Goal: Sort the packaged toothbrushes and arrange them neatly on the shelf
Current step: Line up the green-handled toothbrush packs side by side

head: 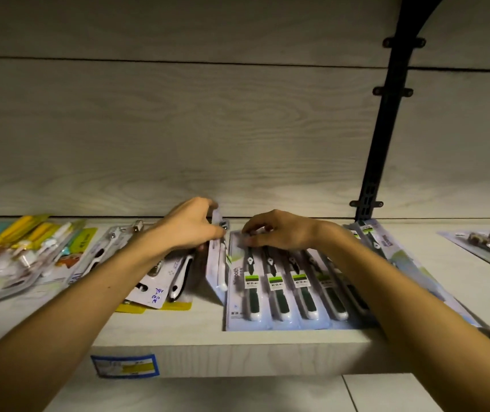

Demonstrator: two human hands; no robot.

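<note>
Pinching a tilted pack (218, 257) by its top edge, the left hand (188, 226) lifts it on edge mid-shelf (178, 331); the right hand (279, 231) rests curled fingertips on the top of the flat green pack (279, 289) beside it. Both are probably light, slick blister cards (stiffest at the rims, so grip there). Fingertips behind the card are hidden; the left piles are blurred.

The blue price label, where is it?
In the head view, the blue price label sits on the shelf's front edge, lower left, below the left forearm.
</note>
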